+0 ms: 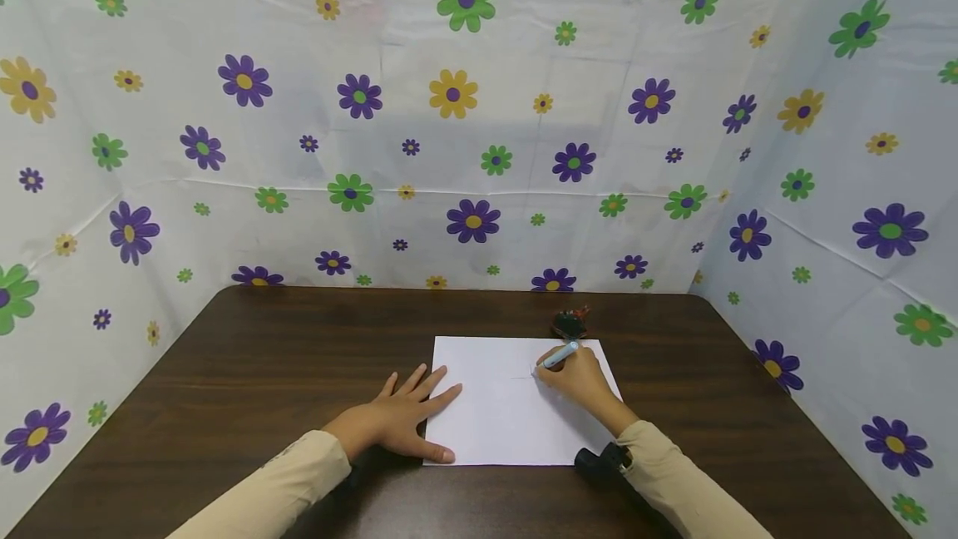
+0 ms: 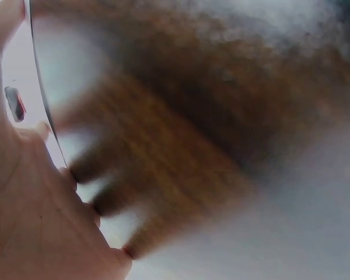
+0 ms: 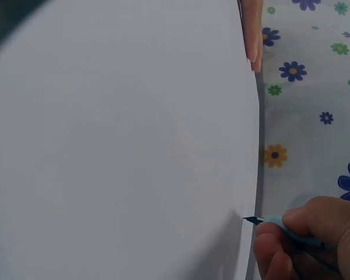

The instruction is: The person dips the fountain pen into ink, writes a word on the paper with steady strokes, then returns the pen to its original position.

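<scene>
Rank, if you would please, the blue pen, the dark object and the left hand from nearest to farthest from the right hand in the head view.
1. Blue pen, held in the right hand.
2. Dark object, at the far edge of the paper.
3. Left hand, at the paper's left edge.

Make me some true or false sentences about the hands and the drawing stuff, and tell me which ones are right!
1. The right hand holds a light blue pen. True.
2. The left hand holds a pen too. False: its fingers are spread out at the left edge of the paper.
3. The paper is covered in colorful pictures. False: it is white, with just thin lines near the pen tip.
4. A small dark object sits near the far edge of the paper. True.
5. The table is bright green. False: it is dark brown.
6. The cloth behind the table has flowers on it. True.
</scene>
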The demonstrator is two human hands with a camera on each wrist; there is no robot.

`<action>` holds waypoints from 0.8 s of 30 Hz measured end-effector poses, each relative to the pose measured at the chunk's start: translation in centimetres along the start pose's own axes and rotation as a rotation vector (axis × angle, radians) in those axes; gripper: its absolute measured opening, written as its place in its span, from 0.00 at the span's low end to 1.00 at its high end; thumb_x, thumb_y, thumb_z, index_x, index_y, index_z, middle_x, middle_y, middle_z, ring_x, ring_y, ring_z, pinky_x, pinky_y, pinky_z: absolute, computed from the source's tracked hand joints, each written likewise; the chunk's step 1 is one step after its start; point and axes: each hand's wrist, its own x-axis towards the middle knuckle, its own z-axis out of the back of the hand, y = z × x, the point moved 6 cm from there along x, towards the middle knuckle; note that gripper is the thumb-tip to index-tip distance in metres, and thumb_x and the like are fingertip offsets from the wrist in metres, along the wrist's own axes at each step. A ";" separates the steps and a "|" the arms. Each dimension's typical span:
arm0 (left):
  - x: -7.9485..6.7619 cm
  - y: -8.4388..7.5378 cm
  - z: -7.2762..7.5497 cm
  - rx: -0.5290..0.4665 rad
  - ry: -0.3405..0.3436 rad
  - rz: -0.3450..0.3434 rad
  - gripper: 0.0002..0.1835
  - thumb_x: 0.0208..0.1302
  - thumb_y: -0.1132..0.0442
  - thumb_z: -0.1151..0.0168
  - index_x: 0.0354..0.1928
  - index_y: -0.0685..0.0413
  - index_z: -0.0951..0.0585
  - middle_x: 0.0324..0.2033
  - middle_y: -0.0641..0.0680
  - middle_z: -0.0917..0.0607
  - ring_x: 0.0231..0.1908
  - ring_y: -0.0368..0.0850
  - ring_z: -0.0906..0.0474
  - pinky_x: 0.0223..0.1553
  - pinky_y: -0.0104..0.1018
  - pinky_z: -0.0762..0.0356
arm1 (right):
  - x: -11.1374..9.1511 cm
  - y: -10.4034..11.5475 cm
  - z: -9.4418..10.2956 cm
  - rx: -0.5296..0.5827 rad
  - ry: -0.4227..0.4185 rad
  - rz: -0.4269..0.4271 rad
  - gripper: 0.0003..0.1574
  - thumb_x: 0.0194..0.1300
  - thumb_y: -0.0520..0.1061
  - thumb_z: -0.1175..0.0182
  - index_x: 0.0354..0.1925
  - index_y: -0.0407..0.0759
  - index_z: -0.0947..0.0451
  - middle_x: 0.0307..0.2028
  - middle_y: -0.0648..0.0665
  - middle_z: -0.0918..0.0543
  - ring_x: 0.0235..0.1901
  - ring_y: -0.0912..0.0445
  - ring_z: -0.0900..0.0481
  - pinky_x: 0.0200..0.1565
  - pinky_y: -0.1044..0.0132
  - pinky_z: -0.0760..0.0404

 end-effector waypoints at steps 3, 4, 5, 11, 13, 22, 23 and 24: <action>0.0 0.0 0.0 0.002 0.001 0.004 0.53 0.51 0.27 0.41 0.75 0.37 0.49 0.76 0.52 0.58 0.74 0.61 0.64 0.65 0.70 0.66 | -0.5 0.3 0.0 -0.017 -0.003 0.021 0.03 0.50 0.40 0.28 0.27 0.43 0.14 0.19 0.53 0.17 0.18 0.63 0.28 0.21 0.70 0.29; 0.0 0.0 0.0 0.002 0.002 0.004 0.53 0.51 0.27 0.41 0.75 0.37 0.49 0.76 0.52 0.57 0.74 0.61 0.64 0.65 0.70 0.66 | -0.6 0.4 0.0 -0.022 -0.003 0.026 0.03 0.50 0.40 0.28 0.27 0.43 0.14 0.19 0.53 0.17 0.19 0.63 0.28 0.22 0.70 0.29; 0.0 0.0 0.0 0.002 0.002 0.005 0.53 0.51 0.27 0.41 0.75 0.37 0.49 0.76 0.52 0.57 0.74 0.61 0.64 0.65 0.70 0.66 | -0.8 0.4 0.0 -0.023 -0.004 0.030 0.04 0.50 0.41 0.28 0.27 0.43 0.14 0.20 0.53 0.17 0.19 0.63 0.28 0.22 0.70 0.29; 0.0 0.1 0.0 0.003 0.001 0.003 0.53 0.51 0.27 0.41 0.75 0.36 0.49 0.76 0.52 0.58 0.74 0.61 0.64 0.65 0.70 0.66 | -1.7 0.9 -0.1 -0.018 -0.003 0.035 0.02 0.51 0.40 0.29 0.26 0.44 0.14 0.23 0.54 0.16 0.21 0.63 0.27 0.24 0.70 0.28; 0.1 0.1 0.1 0.004 -0.001 0.003 0.53 0.51 0.27 0.41 0.75 0.36 0.49 0.76 0.52 0.57 0.74 0.61 0.64 0.65 0.70 0.66 | -1.9 1.1 -0.2 -0.011 0.002 0.040 0.02 0.51 0.39 0.29 0.26 0.45 0.14 0.23 0.54 0.16 0.21 0.64 0.27 0.25 0.70 0.28; 0.0 0.0 0.0 0.006 0.002 0.002 0.53 0.51 0.27 0.42 0.75 0.37 0.49 0.76 0.52 0.57 0.74 0.61 0.64 0.65 0.70 0.66 | -2.9 2.1 -0.4 0.026 0.038 0.097 0.02 0.52 0.39 0.30 0.28 0.42 0.14 0.25 0.53 0.15 0.23 0.64 0.25 0.27 0.71 0.26; 0.0 0.0 0.1 0.004 0.003 0.001 0.53 0.51 0.27 0.41 0.75 0.37 0.49 0.76 0.52 0.57 0.74 0.61 0.64 0.65 0.70 0.66 | -3.0 2.1 -0.5 0.031 0.042 0.095 0.02 0.52 0.38 0.30 0.28 0.43 0.14 0.25 0.53 0.15 0.23 0.63 0.25 0.27 0.71 0.26; 0.0 0.0 0.1 0.004 0.004 0.001 0.53 0.51 0.27 0.41 0.75 0.37 0.49 0.76 0.52 0.57 0.74 0.61 0.64 0.65 0.70 0.66 | -3.0 2.2 -0.5 0.033 0.045 0.094 0.02 0.52 0.38 0.30 0.28 0.43 0.14 0.25 0.53 0.15 0.23 0.63 0.25 0.27 0.71 0.26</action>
